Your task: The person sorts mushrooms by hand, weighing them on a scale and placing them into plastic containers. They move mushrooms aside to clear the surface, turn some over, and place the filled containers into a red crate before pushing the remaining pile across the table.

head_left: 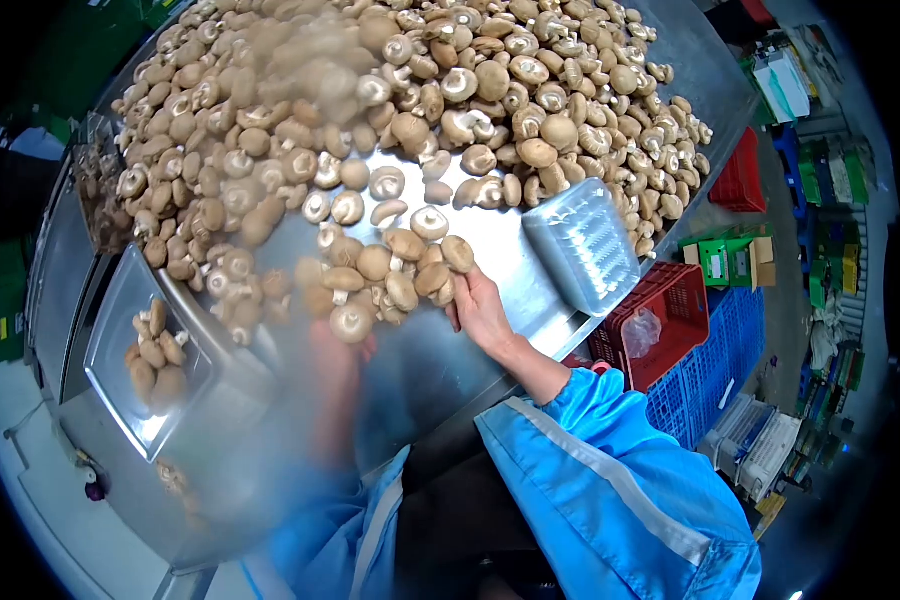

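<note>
My right hand (483,312) is at the right edge of a cluster of brown shiitake mushrooms (401,291) near the table's front. Its fingers curl against the outermost mushroom (457,254), partly hidden behind it. My left hand (342,348) is under the cluster's near left side, close below a mushroom with a pale underside (351,323). A hazy blur over the left part of the view smears its fingers. Behind both hands a big heap of shiitake mushrooms (560,130) spreads over the metal table (510,245).
A stack of clear plastic trays (582,247) stands at the table's right edge. At left, a metal scale pan (185,385) carries several mushrooms. Below the right edge are a red crate (665,325) with a plastic bag, blue crates (725,345) and a green carton (725,262).
</note>
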The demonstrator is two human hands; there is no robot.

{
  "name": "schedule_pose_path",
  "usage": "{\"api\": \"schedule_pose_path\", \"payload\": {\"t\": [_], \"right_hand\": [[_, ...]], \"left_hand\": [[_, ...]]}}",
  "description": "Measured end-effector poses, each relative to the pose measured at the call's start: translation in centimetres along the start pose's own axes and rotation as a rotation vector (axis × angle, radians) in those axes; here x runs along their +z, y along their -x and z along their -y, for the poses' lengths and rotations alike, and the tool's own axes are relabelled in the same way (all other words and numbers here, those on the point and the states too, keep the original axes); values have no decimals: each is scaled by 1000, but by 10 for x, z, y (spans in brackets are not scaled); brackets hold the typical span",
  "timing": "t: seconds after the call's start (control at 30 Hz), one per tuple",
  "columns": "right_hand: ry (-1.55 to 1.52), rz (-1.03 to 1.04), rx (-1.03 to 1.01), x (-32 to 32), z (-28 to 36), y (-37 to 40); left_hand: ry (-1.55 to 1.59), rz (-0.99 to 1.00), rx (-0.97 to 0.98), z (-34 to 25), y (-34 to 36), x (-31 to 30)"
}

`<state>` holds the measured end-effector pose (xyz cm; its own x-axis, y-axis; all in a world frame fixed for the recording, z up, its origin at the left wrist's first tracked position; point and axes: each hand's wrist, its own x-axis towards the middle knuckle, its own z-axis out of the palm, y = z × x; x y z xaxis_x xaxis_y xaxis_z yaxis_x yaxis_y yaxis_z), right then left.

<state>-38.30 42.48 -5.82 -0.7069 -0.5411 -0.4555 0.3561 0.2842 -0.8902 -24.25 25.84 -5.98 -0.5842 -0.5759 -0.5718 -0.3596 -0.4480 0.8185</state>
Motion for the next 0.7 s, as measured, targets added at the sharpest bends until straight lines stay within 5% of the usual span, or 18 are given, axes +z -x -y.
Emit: {"api": "schedule_pose_path", "payload": {"t": [0.47,0.67,0.7], "right_hand": [[292,232,52,20,-26,54],[445,177,-14,6,-27,62],[410,141,-15,5,-21,66]], "left_hand": [[-54,8,-183,36,61,-83],[-120,-95,-114,34,83,-107],[-253,-93,67,50,80,-119]]}}
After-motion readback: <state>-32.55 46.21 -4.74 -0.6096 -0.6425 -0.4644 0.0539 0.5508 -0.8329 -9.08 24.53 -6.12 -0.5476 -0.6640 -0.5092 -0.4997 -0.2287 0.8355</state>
